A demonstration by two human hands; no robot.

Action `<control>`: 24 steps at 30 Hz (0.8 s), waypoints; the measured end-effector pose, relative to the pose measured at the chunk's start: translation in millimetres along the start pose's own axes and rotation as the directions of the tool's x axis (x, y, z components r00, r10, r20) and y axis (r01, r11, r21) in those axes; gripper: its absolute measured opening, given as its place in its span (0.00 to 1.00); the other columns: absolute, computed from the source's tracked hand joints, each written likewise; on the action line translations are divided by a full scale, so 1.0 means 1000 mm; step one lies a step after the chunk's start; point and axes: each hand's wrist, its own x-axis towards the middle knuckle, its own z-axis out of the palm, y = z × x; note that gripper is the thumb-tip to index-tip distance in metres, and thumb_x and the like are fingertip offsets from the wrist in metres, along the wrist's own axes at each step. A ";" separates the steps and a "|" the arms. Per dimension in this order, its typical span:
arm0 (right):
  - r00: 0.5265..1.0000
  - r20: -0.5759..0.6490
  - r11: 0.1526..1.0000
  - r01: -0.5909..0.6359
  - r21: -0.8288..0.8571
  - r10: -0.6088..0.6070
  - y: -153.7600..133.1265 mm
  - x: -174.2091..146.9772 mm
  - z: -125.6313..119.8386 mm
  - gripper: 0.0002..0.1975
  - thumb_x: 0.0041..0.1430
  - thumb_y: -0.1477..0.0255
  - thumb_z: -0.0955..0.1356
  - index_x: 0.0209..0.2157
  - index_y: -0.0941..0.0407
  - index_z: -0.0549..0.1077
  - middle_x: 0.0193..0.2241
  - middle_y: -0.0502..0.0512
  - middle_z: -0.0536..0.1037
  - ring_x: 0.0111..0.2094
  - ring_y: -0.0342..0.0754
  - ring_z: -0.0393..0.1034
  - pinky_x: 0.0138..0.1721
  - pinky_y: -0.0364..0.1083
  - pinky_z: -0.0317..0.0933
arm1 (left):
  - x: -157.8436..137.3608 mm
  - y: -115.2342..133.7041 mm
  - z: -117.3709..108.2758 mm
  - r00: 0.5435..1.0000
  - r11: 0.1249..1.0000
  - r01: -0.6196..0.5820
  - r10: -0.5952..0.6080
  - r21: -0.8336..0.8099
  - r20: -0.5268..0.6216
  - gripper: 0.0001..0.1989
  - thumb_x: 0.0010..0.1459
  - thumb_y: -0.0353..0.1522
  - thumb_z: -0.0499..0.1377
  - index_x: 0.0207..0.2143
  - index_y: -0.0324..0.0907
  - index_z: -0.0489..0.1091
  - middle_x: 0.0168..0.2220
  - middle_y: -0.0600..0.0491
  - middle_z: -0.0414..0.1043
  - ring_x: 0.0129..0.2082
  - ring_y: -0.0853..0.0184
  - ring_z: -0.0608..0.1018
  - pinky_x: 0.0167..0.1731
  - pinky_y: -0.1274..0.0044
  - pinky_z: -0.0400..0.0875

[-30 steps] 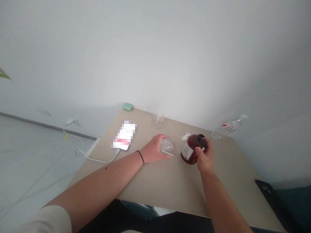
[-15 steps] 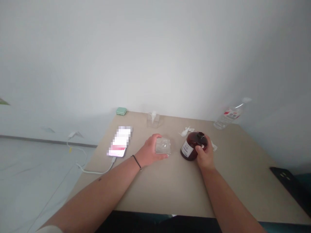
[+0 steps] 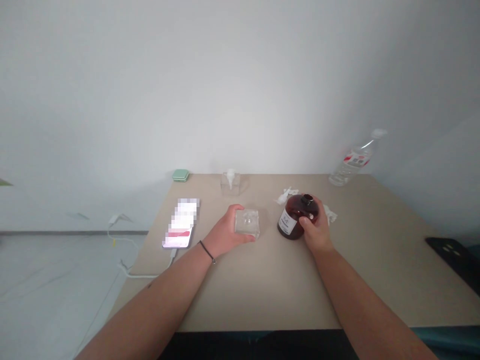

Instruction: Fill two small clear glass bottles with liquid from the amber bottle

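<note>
My left hand is wrapped round a clear square bottle, its small round opening facing up. To the right, my right hand grips a dark brown bottle with a white label and an uncapped black neck. The brown bottle tilts slightly to the left; I cannot tell whether its base touches the table. A gap separates the two bottles. Behind the brown bottle lie a white pump nozzle and crumpled white tissue, partly hidden by the bottle and hand.
A clear square bottle with a white pump stands near the wall. At the left are a green case and a phone on a white cable. A plastic water bottle is at the back right, a black phone at the right edge.
The camera view has shifted slightly, so everything appears a little displaced. Both hands keep their holds on the two bottles, which stay about the same distance apart.
</note>
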 end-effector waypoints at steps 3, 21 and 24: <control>1.000 0.015 1.000 0.005 0.019 -0.005 -0.001 -0.003 -0.003 0.36 0.54 0.48 0.64 0.58 0.52 0.56 0.56 0.65 0.68 0.56 0.61 0.66 0.54 0.60 0.62 | 0.000 -0.001 -0.001 0.999 1.000 -0.011 0.011 -0.005 0.032 0.40 0.44 0.39 0.71 0.54 0.46 0.53 0.44 0.51 0.67 0.42 0.60 0.74 0.45 0.66 0.69; 0.992 0.090 0.933 -0.112 0.343 0.086 -0.008 -0.008 -0.020 0.38 0.43 0.61 0.78 0.56 0.48 0.63 0.56 0.59 0.70 0.55 0.60 0.67 0.57 0.63 0.60 | 0.000 -0.007 0.003 0.995 0.995 -0.072 0.078 -0.074 0.069 0.36 0.47 0.30 0.66 0.55 0.45 0.51 0.41 0.52 0.67 0.40 0.62 0.73 0.43 0.69 0.67; 0.995 -0.012 0.925 -0.084 0.369 0.095 -0.016 0.007 -0.018 0.38 0.42 0.61 0.78 0.55 0.48 0.63 0.54 0.58 0.71 0.53 0.59 0.69 0.57 0.64 0.59 | 0.000 -0.005 0.003 0.996 0.995 -0.061 0.066 -0.085 0.065 0.36 0.47 0.30 0.66 0.55 0.45 0.51 0.42 0.51 0.67 0.40 0.62 0.73 0.43 0.69 0.66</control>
